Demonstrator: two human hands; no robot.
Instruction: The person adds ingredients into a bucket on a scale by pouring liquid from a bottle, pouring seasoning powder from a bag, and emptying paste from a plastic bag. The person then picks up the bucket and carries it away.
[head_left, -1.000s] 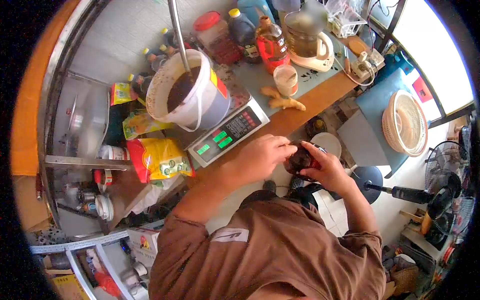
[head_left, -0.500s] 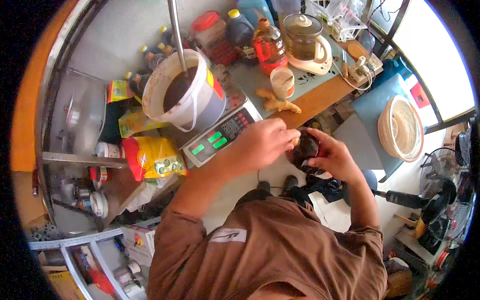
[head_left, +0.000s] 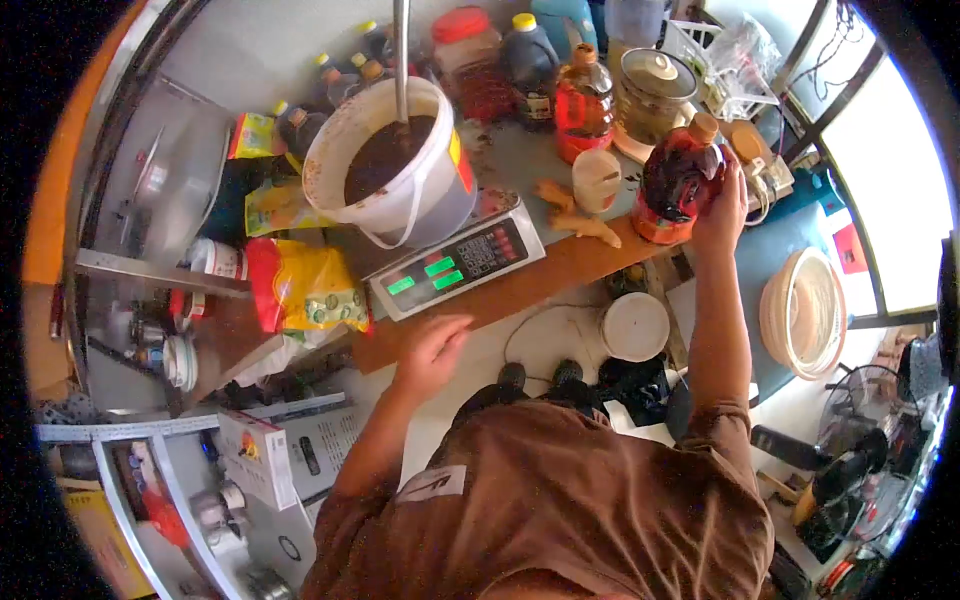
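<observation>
My right hand (head_left: 724,203) is closed around the side of a large plastic bottle (head_left: 671,190) of dark red liquid. The bottle is upright at the table's right end, with its orange cap on. In front of the table edge, my left hand (head_left: 433,350) hangs with its fingers loosely curled together and nothing visible in them. Nearest to it is a digital scale (head_left: 462,262) with lit green displays. A white bucket (head_left: 425,190) of dark brown contents stands on the scale, a metal rod upright in it. Ginger root (head_left: 585,227) and a tub (head_left: 597,182) sit left of the bottle.
Behind stand a second red bottle (head_left: 584,105), a glass kettle (head_left: 655,92) and a red-lidded jar (head_left: 467,62). A yellow-red bag (head_left: 303,287) lies left of the scale. A woven basket (head_left: 803,313) is on the right, and a round white-lidded container (head_left: 635,327) is below the table edge.
The bottle, held in front of me by both hands, has moved up and right onto the table with my right hand. My left hand has left its cap and drawn back left.
</observation>
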